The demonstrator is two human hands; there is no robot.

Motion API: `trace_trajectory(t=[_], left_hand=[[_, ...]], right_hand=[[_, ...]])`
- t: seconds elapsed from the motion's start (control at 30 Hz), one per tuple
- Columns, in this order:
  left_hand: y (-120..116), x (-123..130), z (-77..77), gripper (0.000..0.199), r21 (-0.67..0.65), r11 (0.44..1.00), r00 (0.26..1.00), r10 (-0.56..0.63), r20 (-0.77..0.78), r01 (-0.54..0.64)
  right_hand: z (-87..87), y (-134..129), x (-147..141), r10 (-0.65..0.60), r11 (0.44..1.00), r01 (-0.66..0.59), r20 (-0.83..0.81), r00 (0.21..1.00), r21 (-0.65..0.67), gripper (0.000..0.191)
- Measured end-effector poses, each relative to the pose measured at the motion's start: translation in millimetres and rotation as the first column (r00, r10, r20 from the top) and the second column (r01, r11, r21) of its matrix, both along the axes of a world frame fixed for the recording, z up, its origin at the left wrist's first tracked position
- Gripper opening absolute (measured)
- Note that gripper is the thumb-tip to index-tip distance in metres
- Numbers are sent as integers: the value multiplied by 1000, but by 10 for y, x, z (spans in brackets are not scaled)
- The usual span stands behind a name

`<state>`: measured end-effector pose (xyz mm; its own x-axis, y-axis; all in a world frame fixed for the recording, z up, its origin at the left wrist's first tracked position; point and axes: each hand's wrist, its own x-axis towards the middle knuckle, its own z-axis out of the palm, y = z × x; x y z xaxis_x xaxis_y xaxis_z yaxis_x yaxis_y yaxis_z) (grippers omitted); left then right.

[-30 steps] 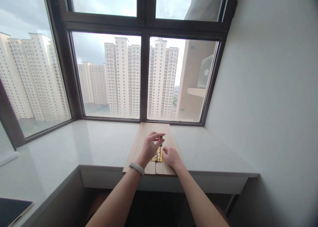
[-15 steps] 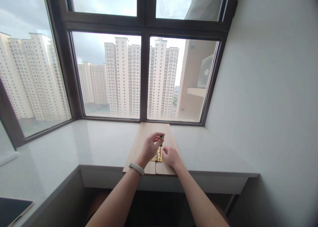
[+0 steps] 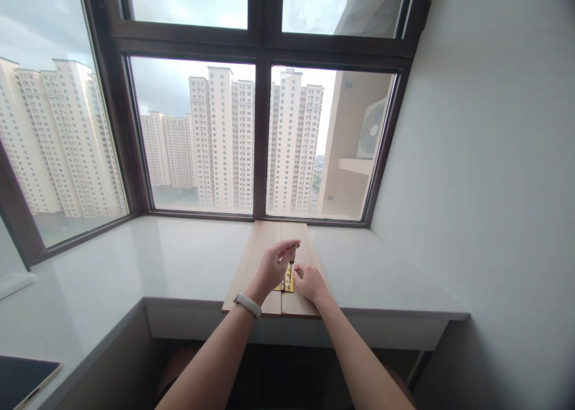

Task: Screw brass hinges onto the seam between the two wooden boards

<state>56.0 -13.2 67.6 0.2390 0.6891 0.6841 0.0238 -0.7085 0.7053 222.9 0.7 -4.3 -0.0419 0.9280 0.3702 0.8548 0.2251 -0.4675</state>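
1. Outside stand pale high-rise towers (image 3: 222,140), seen through a large window with a dark brown frame (image 3: 260,140). A round-grilled white air-conditioning unit (image 3: 372,128) sits on a ledge at the right.
2. A plain white wall (image 3: 485,128) fills the right side.
3. Below the window runs a glossy white countertop (image 3: 188,254), turning a corner at the left. A dark, flat, rectangular device (image 3: 24,377) lies at its lower left edge, partly out of view.
4. Two pale wooden boards (image 3: 258,242) lie side by side on the countertop, joined along a straight seam that points toward the window. Their near ends reach the counter's front edge.
5. The person's left hand (image 3: 271,267), with a light grey band (image 3: 247,303) on its wrist, is raised over the boards, its fingertips pinching a tool's handle.
6. The right hand (image 3: 311,282) rests low on the right-hand board, fingers curled beside the tool's tip; whether they grip anything, I cannot tell.
7. A flat yellow metal hinge (image 3: 289,283) with dark spots lies across the seam between the hands, partly covered by the left.
8. The tool is a slim screwdriver with a yellow-and-black handle (image 3: 293,254), held nearly upright, its shaft pointing down at the hinge.
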Motion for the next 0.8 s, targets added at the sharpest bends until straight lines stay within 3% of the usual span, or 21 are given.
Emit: trace_trajectory(t=[0.27,0.53,0.8], left_hand=[[-15,-15,15,30,84,995,998,56,-26,-54],[-11,-5,-27,36,7,1000,1000,-15,-1,15],[-11,-5,-6,30,89,994,998,58,-22,-56]], right_hand=[[-7,7,3,-5,1000,5,-1,1000,-3,19],[-20,16,8,-4,1000,4,-2,1000,0,20],[19,-15,-11,-2,1000,2,-6,1000,-4,19]])
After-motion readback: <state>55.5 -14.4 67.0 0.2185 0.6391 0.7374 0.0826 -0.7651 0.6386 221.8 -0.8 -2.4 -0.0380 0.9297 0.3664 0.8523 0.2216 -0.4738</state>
